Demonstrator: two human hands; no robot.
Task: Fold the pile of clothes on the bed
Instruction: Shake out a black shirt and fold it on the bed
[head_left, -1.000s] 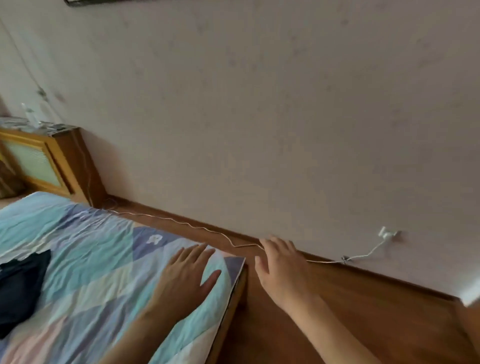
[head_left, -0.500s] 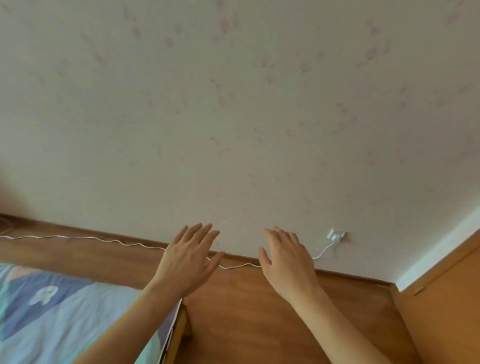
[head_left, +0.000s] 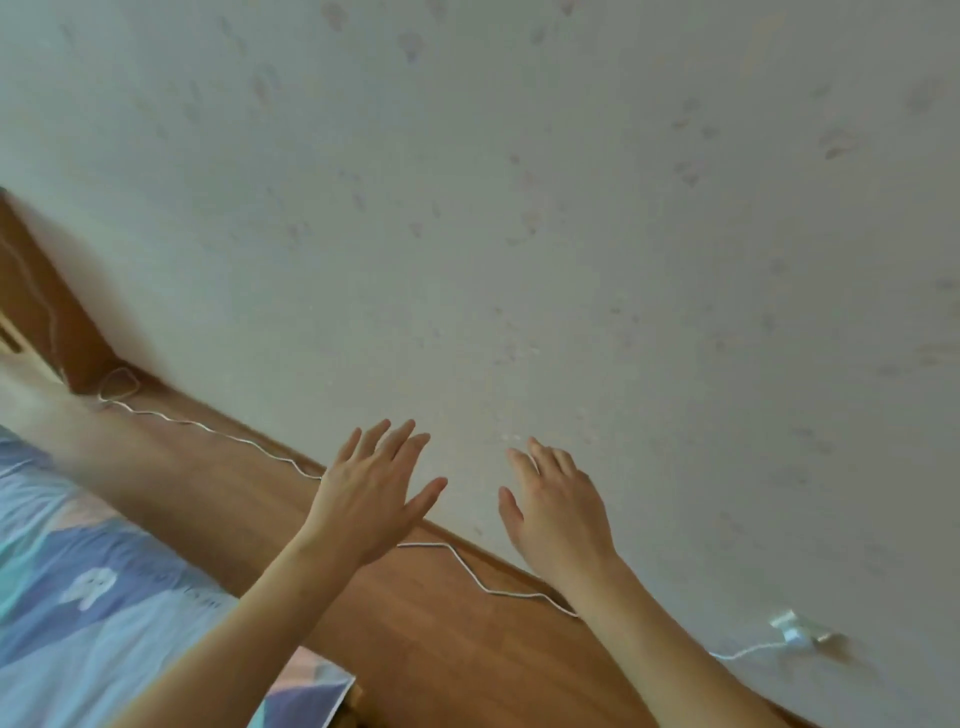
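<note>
Presently, catalogued as found:

Left hand (head_left: 369, 499): raised at centre of view, back to camera, fingers straight and fanned, thumb out toward 3 o'clock; held nothing. Lifted clear of the bedspread it had pressed a second before.

Right hand (head_left: 558, 512): raised just beside the left, toward 3 o'clock of it, apart, fingers loosely extended and slightly parted; held nothing. Much as it had been half a second earlier.

Bed (head_left: 104, 597): corner only, at 8 o'clock of the frame; patchwork cover in blue, teal and pink, lying flat. Less of it shown than a second ago.

Pile of clothes: not shown; dark garment formerly at the far left of the cover now out of frame, presumably further toward 9 o'clock on the bed.

Cable (head_left: 483, 582): white, trailing along the wooden floor (head_left: 441, 649) from 10 o'clock to a wall plug (head_left: 795, 629) at 4 o'clock, passing behind both wrists.

Wall (head_left: 571, 234): pale, faintly patterned, filling the upper frame.

Change noted: view swung up and away from the bed, both hands lifted off.

Bearing on task: judged no folding under way; hands free but turned from the clothes, requiring a return toward 9 o'clock.
</note>
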